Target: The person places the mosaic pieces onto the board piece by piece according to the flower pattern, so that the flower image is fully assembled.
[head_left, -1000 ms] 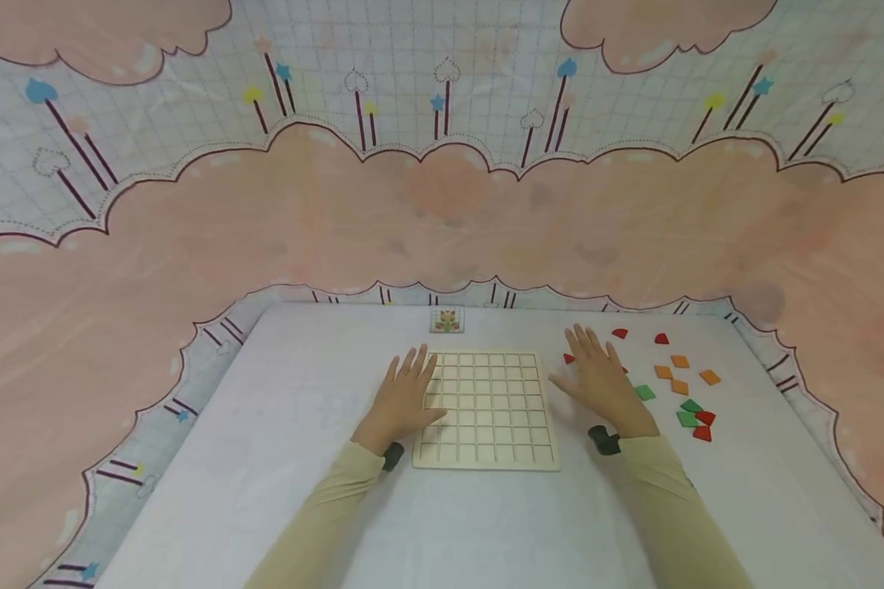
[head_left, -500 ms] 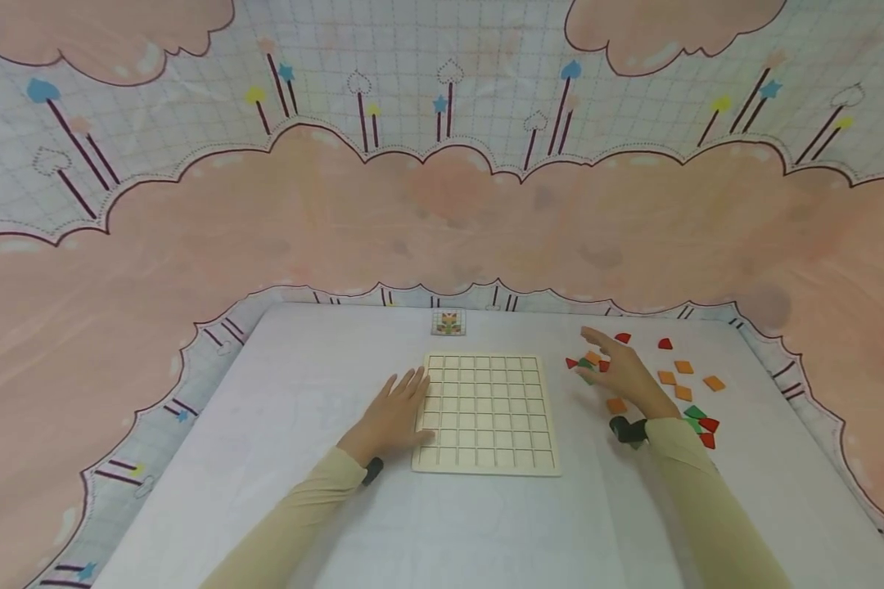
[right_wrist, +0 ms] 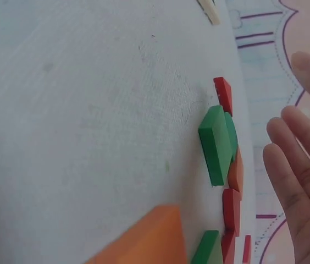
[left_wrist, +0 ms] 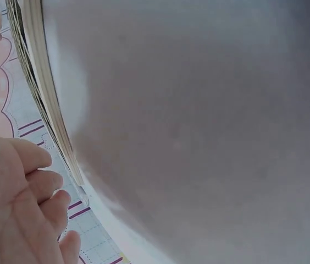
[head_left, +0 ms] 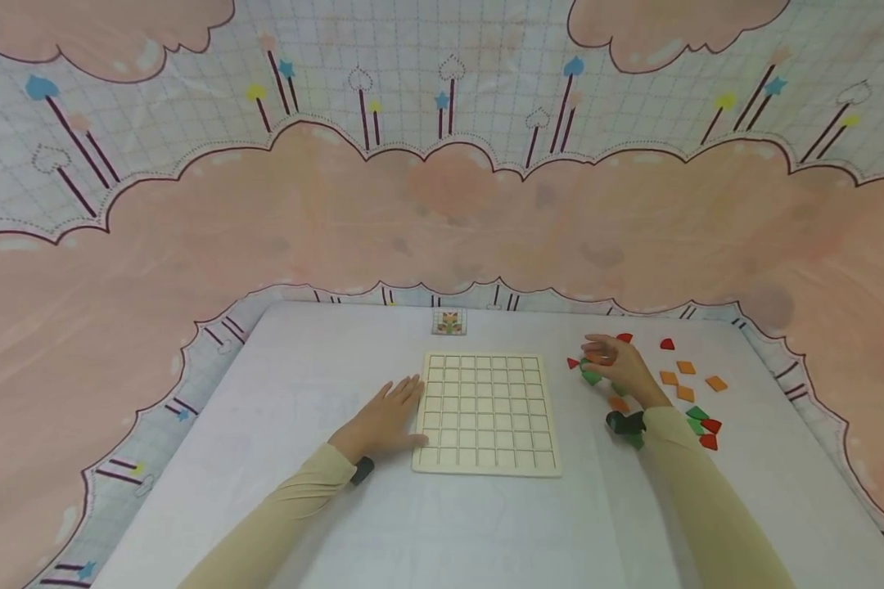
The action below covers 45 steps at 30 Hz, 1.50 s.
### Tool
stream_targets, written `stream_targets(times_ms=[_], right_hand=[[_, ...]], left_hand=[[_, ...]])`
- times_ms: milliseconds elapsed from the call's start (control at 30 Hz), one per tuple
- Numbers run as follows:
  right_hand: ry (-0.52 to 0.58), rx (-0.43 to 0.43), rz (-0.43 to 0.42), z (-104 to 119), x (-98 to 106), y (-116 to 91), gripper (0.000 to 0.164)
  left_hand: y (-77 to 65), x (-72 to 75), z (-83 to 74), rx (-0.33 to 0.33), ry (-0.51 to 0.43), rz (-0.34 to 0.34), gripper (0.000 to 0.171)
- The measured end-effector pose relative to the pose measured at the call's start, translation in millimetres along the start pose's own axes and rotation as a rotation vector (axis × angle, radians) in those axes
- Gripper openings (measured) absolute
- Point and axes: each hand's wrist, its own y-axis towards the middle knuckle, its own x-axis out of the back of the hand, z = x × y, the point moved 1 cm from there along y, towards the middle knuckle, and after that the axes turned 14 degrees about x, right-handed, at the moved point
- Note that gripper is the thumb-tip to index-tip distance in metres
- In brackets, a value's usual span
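Note:
A pale wooden board (head_left: 484,413) with a square grid lies flat on the white table. My left hand (head_left: 379,421) is at its left edge, fingers spread and fingertips right at the rim; the left wrist view shows the board's edge (left_wrist: 49,93) close by. To the right of the board, my right hand (head_left: 629,372) hovers over a loose group of coloured pieces, fingers slightly bent, with nothing visible between them. Under and around it are a green piece (head_left: 591,377), a small red piece (head_left: 573,362) and an orange piece (head_left: 619,404). Part of this group is hidden by the hand.
Behind the board lies a small card (head_left: 449,321) with a coloured pattern. Farther right are several orange pieces (head_left: 685,393), red pieces (head_left: 667,344) and a cluster with a green piece (head_left: 696,413). A patterned cloth (head_left: 442,221) stands behind the table.
My left hand has slid left, from over the board to its left edge. The right hand has shifted a little right and turned, its fingers bending in over the pieces.

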Motion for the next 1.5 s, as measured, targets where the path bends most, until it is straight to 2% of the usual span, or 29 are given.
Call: stream_targets(times_ms=[100,267,500,733,933,1133,1400,1500], right_hand=[[0.024,-0.019,-0.01,-1.2,-2.4,2.3,0.057],[-0.008,-0.032,0.009,-1.5,-4.3,7.0,0.048],[-0.051,-0.003,0.041,-0.2,-3.5,9.7,0.04],[-0.09,0.0,0.057,-6.3,-8.9,18.6,0.04],[-0.104,0.036,0.084,-8.8,-12.4,22.6,0.038],[-0.13,0.009,0.128,-5.4,-16.1,25.5,0.031],[-0.09,0.034,0.174,1.8,-23.9,29.2,0.028],[-0.081,0.018,0.18,2.7,-25.6,30.0,0.029]], left_hand=[[-1.9,0.6,0.0,-0.005,-0.002,0.013,0.091],[-2.1,0.9,-1.2,-0.003,0.038,0.038,0.093],[-0.3,1.1,-4.1,-0.009,0.085,0.059,0.093],[-1.8,0.8,-5.0,-0.014,0.11,0.05,0.092],[-3.4,-0.2,-4.9,-0.023,0.117,0.05,0.092],[-3.3,-2.7,-3.9,-0.025,0.145,0.045,0.093],[-3.3,-2.9,-2.6,-0.035,0.139,0.031,0.092],[-3.9,-2.3,-2.9,-0.035,0.131,0.033,0.091]])
